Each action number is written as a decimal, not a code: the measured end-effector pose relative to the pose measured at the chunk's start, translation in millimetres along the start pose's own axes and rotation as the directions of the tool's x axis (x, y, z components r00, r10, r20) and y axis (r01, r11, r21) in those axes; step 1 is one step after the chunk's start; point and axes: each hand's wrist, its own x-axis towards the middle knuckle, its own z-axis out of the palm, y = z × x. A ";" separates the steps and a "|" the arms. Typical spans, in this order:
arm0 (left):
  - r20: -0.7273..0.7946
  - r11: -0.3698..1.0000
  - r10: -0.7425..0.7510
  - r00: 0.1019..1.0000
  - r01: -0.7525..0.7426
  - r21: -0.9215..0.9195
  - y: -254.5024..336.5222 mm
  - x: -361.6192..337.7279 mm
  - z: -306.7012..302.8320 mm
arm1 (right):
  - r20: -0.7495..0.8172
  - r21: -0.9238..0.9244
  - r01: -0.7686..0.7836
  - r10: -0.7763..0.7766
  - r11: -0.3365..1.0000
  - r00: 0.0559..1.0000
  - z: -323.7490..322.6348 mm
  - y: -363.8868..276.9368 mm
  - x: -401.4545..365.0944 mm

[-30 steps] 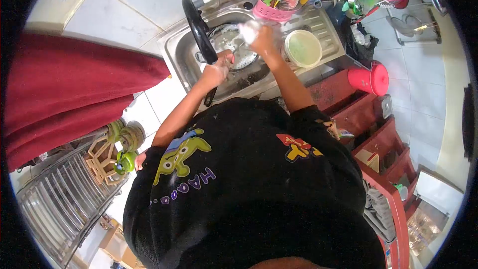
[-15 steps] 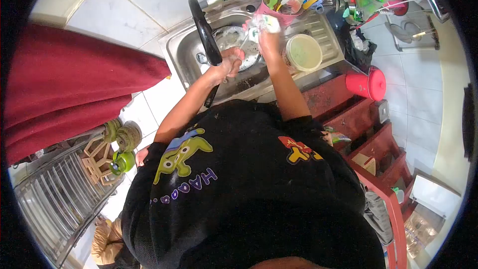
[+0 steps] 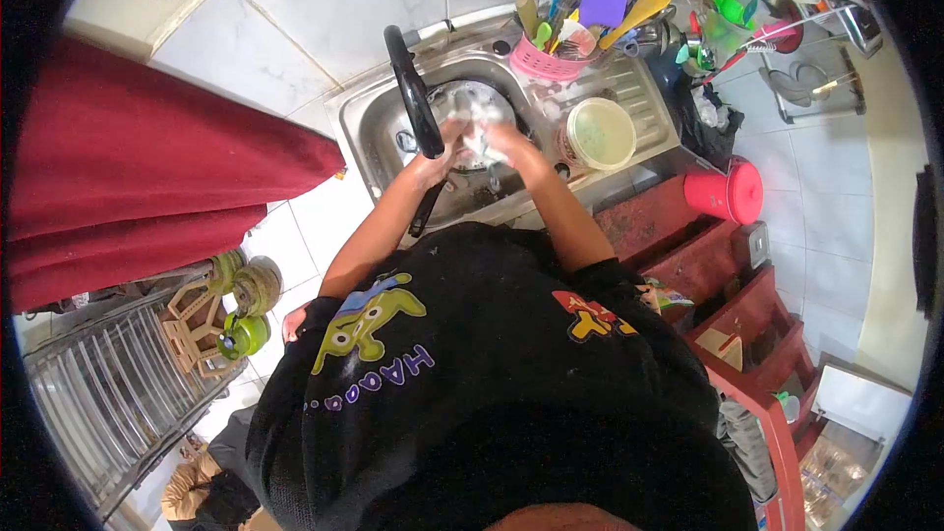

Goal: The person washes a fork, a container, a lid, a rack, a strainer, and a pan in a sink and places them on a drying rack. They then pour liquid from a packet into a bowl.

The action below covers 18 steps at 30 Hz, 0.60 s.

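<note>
My left hand (image 3: pixel 436 162) is over the sink beside the black tap (image 3: pixel 417 103), its fingers curled in. What it holds is hidden by blur and suds. My right hand (image 3: pixel 511 146) is close on its right, closed around a foamy white thing (image 3: pixel 476 142) whose kind does not show clearly. Both hands are smeared by motion and nearly touch. Beneath and behind them, a round dark-rimmed vessel (image 3: pixel 492 90) with suds lies in the metal sink (image 3: pixel 366 123). Wet metal utensils show dimly at the sink's left side.
Right of the sink, a white tub (image 3: pixel 602 134) and a pink basket (image 3: pixel 551 65) of spatulas and spoons stand on the drainboard (image 3: pixel 644 98). A red lidded bucket (image 3: pixel 723 192) is farther right. A red curtain (image 3: pixel 167 177) and dish rack (image 3: pixel 123 383) are at left.
My right hand has come down and left from near the basket into the sink, bringing the foamy white thing beside my left hand. The view has shifted slightly.
</note>
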 end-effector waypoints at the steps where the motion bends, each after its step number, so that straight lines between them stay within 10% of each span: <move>1: 0.043 0.999 0.039 0.998 -0.039 0.010 -7.2 7.6 -10.0 | 0.067 -0.095 -0.032 0.039 0.995 0.997 1.4 8.6 1.5; 3: -0.273 0.999 0.033 0.962 -0.043 -0.030 -4.9 1.1 1.1 | 0.080 -0.027 -0.134 0.136 0.991 0.988 17.0 8.6 -13.4; 5: -0.195 0.850 0.024 0.981 -0.122 -0.513 -8.5 1.7 1.9 | 0.233 0.087 -0.280 0.254 0.956 0.939 18.8 27.0 -14.6; 7: -0.239 0.808 -0.010 0.971 -0.133 -0.574 -22.0 20.0 -39.3 | 0.428 0.034 -0.201 0.168 0.979 0.888 18.2 43.4 -21.6; 9: -0.290 0.752 -0.107 0.951 -0.113 -0.650 5.3 0.9 -25.1 | 0.210 -0.201 -0.054 0.097 0.978 0.973 30.7 44.0 -34.1; 12: -0.236 0.741 -0.138 0.962 -0.058 -0.669 0.5 -4.0 -37.6 | 0.293 -0.692 0.245 -0.046 0.679 0.955 24.9 46.1 -33.6; 14: -0.226 0.983 0.183 0.957 -0.173 0.065 -57.5 18.7 -91.3 | 0.301 -0.769 0.266 -0.037 0.581 0.953 24.9 31.4 -43.6; 16: -0.134 0.919 0.143 0.981 -0.081 0.387 -66.4 23.4 -123.3 | 0.226 -0.891 0.224 -0.043 0.395 0.973 12.1 20.0 -44.2; 18: -0.198 0.961 -0.144 0.970 0.185 0.206 -52.3 8.4 -126.8 | 0.257 -0.861 0.364 -0.313 0.355 0.914 2.1 -18.8 -63.5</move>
